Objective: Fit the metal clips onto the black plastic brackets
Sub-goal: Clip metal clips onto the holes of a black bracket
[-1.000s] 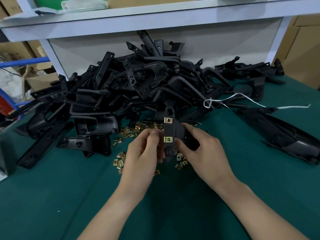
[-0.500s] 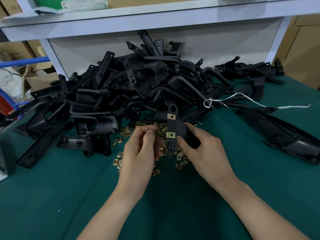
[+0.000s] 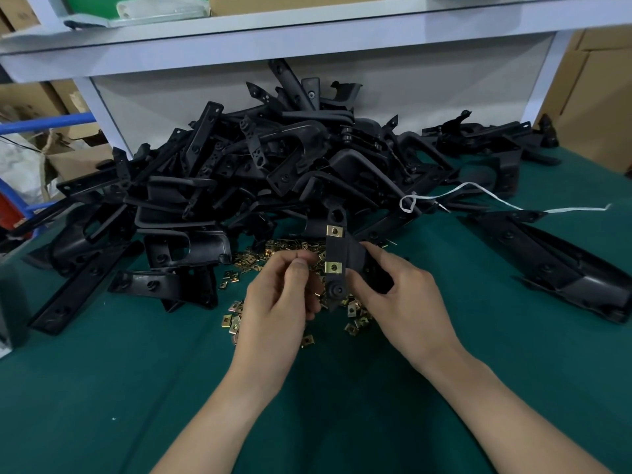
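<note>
Asker: What is being held, and on which side?

Describer: The right hand (image 3: 407, 295) grips a black plastic bracket (image 3: 355, 260), with fingers and thumb wrapped round its wider body. A flat strip of the bracket stands upright just above the table (image 3: 102, 388), in the middle of the view.

Asker: Are any clips on it?

Describer: Two brass-coloured metal clips sit on the strip's left edge. The upper clip (image 3: 334, 230) is just below a round hole at the top. The lower clip (image 3: 333, 267) is further down, above a round boss near the bottom end.

Asker: And the other side?

Describer: The left hand (image 3: 280, 299) is just beside the strip, on its left. Its fingers are curled and the thumb presses against the fingertips. I cannot tell whether a clip is pinched between them.

Asker: What lies around?

Describer: On the green table, loose clips (image 3: 234, 321) are scattered under and behind both hands. Behind them, a heap of black brackets (image 3: 273, 165) leans against a white panel (image 3: 444, 97) under a pale shelf (image 3: 307, 39). A white string (image 3: 496, 200) trails across the heap's right side. A long black part (image 3: 554, 268) lies apart at the right, and cardboard boxes (image 3: 602, 97) stand beyond the table's right edge.
</note>
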Motion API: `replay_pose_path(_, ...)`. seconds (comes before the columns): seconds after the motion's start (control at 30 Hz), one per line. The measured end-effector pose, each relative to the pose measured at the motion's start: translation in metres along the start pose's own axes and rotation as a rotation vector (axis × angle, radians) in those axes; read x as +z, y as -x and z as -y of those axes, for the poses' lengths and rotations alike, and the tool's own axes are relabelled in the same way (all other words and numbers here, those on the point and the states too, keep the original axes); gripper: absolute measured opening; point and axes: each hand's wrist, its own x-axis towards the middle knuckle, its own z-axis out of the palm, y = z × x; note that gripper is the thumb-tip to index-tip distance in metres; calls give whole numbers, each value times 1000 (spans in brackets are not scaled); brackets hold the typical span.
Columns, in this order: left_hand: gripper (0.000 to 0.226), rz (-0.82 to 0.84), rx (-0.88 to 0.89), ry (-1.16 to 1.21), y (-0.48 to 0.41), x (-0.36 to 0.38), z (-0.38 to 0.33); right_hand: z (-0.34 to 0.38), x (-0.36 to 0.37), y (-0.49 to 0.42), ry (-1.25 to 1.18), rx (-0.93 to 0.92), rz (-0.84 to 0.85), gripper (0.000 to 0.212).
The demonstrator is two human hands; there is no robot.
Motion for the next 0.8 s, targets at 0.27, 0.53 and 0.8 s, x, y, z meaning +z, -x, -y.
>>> replay_pose_path(0.27, 28, 2, 9, -9, 0, 1, -1, 4, -3, 2, 49, -19, 12, 59)
replay_pose_path(0.53, 26, 4, 3, -5, 0, 0, 0, 4, -3, 2, 75, -26, 16, 57)
replay_pose_path(0.8, 27, 1, 2, -4, 0, 0, 0, 4, -3, 2, 70, -12, 1, 59)
